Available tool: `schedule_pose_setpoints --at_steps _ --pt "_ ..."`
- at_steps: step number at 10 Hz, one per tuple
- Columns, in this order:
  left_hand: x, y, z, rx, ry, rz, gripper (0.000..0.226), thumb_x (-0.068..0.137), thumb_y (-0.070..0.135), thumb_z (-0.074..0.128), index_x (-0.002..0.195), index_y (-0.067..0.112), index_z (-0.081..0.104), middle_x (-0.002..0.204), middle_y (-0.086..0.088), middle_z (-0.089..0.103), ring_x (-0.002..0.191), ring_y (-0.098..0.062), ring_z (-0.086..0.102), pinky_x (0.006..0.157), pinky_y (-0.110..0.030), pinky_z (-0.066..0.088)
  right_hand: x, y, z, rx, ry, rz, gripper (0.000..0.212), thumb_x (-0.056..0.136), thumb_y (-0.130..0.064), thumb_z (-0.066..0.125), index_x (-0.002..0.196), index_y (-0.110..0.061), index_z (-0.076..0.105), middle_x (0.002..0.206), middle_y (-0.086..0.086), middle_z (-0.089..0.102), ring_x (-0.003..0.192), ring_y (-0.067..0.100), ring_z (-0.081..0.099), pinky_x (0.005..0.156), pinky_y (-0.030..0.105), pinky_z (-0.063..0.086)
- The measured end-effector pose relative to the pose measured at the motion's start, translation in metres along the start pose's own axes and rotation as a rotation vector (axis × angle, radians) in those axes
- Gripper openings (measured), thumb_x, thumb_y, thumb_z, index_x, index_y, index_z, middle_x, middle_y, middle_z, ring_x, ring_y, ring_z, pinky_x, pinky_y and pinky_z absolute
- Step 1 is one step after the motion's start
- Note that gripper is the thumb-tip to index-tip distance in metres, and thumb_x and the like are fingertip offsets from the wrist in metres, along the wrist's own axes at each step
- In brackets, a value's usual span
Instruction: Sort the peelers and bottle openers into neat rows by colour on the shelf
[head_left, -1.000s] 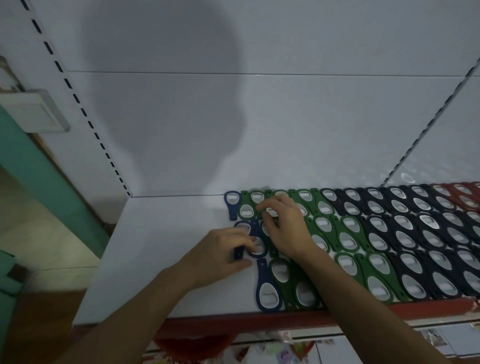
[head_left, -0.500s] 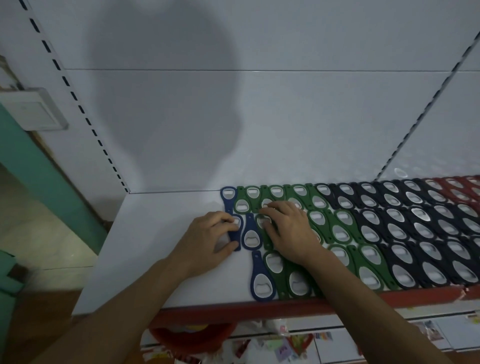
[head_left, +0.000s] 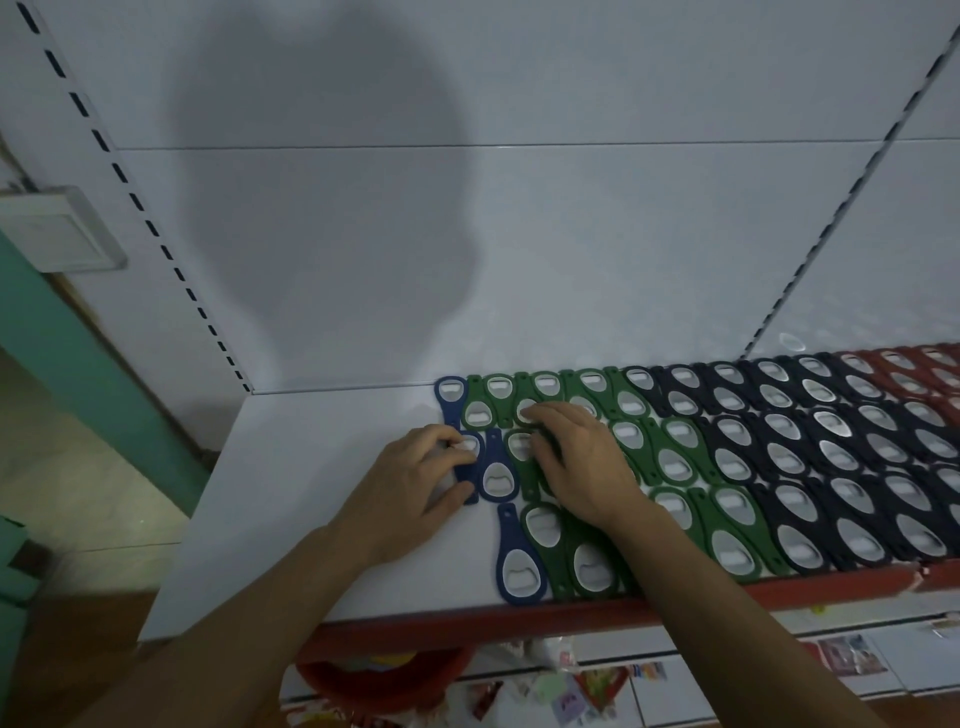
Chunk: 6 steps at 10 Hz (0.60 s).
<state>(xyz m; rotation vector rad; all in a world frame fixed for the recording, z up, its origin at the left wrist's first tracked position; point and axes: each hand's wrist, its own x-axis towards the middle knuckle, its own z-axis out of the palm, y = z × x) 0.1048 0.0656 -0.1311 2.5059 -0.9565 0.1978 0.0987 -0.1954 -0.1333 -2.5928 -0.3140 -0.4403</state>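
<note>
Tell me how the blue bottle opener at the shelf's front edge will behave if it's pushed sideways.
The front blue bottle opener lies flat, so it should slide rather than roll or tip. The white shelf looks smooth, so probably little drag. It looks rigid, with a metal insert, so unlikely to flex.

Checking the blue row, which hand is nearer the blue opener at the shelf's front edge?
Left. The left hand sits just behind and left of the front blue opener; the right hand lies farther back-right on the green openers.
</note>
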Motion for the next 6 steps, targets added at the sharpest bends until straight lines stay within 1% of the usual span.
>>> schedule_pose_setpoints --at_steps 1,2,3,4,5,6 --pt "-0.002 0.0 0.0 0.035 0.027 -0.05 0.051 0.098 0.051 0.045 0.138 0.021 0.058 0.143 0.001 0.047 0.131 -0.017 0.048 0.106 -0.045 0.044 -0.003 -0.001 -0.005 -0.118 0.025 0.033 0.038 0.097 -0.037 0.05 0.129 -0.022 0.064 0.131 -0.005 0.063 0.126 0.02 0.053 0.103 0.047 0.045" --pt "0.0 -0.002 0.002 0.091 -0.035 -0.152 0.071 0.096 0.063 0.035 0.153 0.021 0.041 0.159 -0.003 0.034 0.146 -0.021 0.034 0.117 -0.05 0.034 -0.008 -0.004 -0.006 -0.204 -0.041 0.09 0.043 0.097 -0.045 0.051 0.135 -0.026 0.06 0.14 -0.005 0.057 0.134 0.023 0.046 0.11 0.049 0.038" --pt "0.003 -0.001 0.004 0.147 -0.177 -0.206 0.088 0.092 0.073 0.015 0.163 0.022 0.016 0.171 -0.001 0.007 0.158 -0.016 0.004 0.127 -0.049 0.012 -0.008 -0.005 -0.006 -0.212 -0.079 0.114 0.043 0.099 -0.047 0.05 0.136 -0.027 0.058 0.142 -0.004 0.054 0.134 0.023 0.046 0.109 0.05 0.037" --pt "0.005 0.0 0.003 0.177 -0.235 -0.2 0.103 0.084 0.085 -0.006 0.164 0.023 0.006 0.172 0.004 -0.006 0.157 -0.012 -0.007 0.126 -0.049 0.002 -0.006 -0.007 -0.008 -0.22 -0.101 0.115 0.043 0.099 -0.048 0.049 0.137 -0.029 0.056 0.144 -0.004 0.053 0.134 0.021 0.045 0.11 0.049 0.037" --pt "0.006 -0.001 0.004 0.171 -0.251 -0.209 0.112 0.076 0.086 -0.018 0.164 0.022 0.008 0.172 0.003 -0.004 0.158 -0.012 -0.006 0.126 -0.05 0.003 -0.004 -0.007 -0.013 -0.193 -0.132 0.113 0.044 0.1 -0.048 0.048 0.139 -0.029 0.055 0.145 -0.004 0.052 0.135 0.021 0.045 0.11 0.049 0.037" --pt "0.016 0.003 -0.003 0.153 -0.256 -0.219 0.104 0.081 0.085 -0.009 0.164 0.023 0.011 0.171 0.002 0.001 0.157 -0.015 0.0 0.126 -0.052 0.008 -0.003 -0.004 -0.023 -0.177 -0.132 0.12 0.044 0.1 -0.047 0.048 0.139 -0.027 0.054 0.144 -0.005 0.052 0.134 0.021 0.046 0.111 0.05 0.039"
